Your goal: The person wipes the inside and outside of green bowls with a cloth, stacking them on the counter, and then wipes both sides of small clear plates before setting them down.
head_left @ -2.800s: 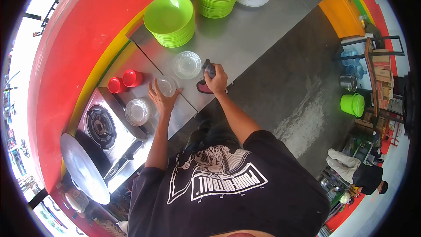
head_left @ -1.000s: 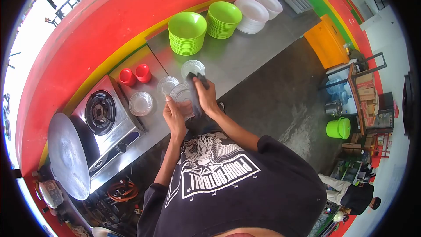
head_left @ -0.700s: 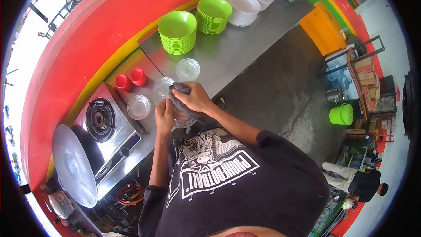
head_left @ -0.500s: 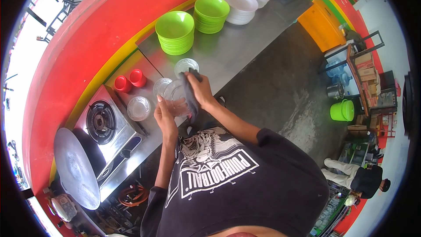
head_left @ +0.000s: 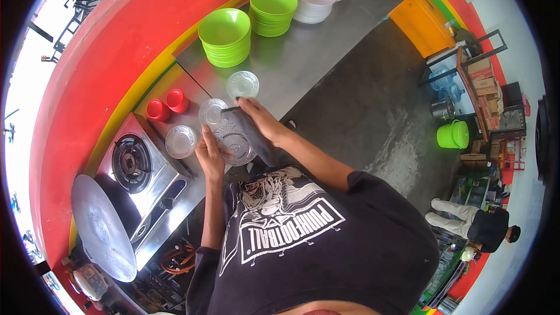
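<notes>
My left hand grips the edge of a clear patterned glass bowl, its thumb raised along the rim. A dark cloth is held in my right hand and lies against the bowl's right side. The cloth covers part of the bowl, and some fingers of both hands are hidden. Just beyond my hands, three more clear glass bowls stand on the steel counter: one upper right, one in the middle, partly covered by the held bowl, and one at the left.
Two red cups stand near a gas stove; a large metal lid or pan leans at its left. Stacked green bowls and white plates line the counter's back. A person stands far right, by shelves.
The glass bowl has been turned in my hands, so its round base now shows lower down. The cloth has spread along its right side. The whole view has shifted slightly.
</notes>
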Demonstrator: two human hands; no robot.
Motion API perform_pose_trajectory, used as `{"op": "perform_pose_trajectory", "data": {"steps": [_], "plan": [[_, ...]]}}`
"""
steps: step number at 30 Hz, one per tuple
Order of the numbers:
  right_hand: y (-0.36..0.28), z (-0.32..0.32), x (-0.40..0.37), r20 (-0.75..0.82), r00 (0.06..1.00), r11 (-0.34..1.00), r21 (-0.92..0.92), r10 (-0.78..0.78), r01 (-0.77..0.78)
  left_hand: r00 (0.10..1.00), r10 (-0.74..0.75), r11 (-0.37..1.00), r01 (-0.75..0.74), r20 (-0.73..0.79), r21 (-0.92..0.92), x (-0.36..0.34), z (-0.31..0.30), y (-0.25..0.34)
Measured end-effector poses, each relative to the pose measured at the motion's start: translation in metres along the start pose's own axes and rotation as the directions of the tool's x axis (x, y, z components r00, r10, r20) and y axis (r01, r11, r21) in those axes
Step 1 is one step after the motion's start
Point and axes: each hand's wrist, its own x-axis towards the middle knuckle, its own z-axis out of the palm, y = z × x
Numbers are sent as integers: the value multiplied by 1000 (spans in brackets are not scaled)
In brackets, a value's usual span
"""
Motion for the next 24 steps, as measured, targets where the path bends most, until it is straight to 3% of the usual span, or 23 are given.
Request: {"op": "perform_pose_trajectory", "data": {"steps": [2, 4, 7, 10, 13, 15, 17, 19, 22, 24], "plan": [[8, 4, -9, -145, 976, 986, -64, -161, 153, 995, -64, 997, 61, -80, -38, -5, 6, -6], [5, 9, -20, -227, 954, 980, -74, -197, 185, 987, -93, 995, 87, -130, -54, -8, 7, -9], [30, -8, -16, -188, 915, 905, -310, -358, 290, 985, -88, 995, 82, -150, -48, -11, 7, -15], [41, -6, -23, -224, 912, 863, -458, -343, 212, 982, -103, 995, 99, -160, -32, -18, 4, -17], [30, -11, -34, -135, 990, 908, -417, -25, -34, 978, -113, 993, 116, -178, 9, -22, 7, -18], [38, 0, -33, -198, 916, 865, -444, -349, 233, 977, -110, 993, 116, -182, 24, -26, 11, -20], [43, 1, -36, -229, 877, 838, -469, -422, 281, 978, -136, 990, 142, -156, 26, -29, 13, -18], [41, -5, -39, -240, 935, 872, -474, -263, 124, 978, -150, 988, 154, -143, 22, -33, 15, -18], [37, -2, -37, -256, 930, 887, -443, -265, 131, 973, -141, 990, 140, -180, -21, -38, 17, -18], [40, 3, -33, -332, 913, 955, -250, -239, 160, 957, -126, 991, 106, -263, -87, -43, 22, -17]]}}
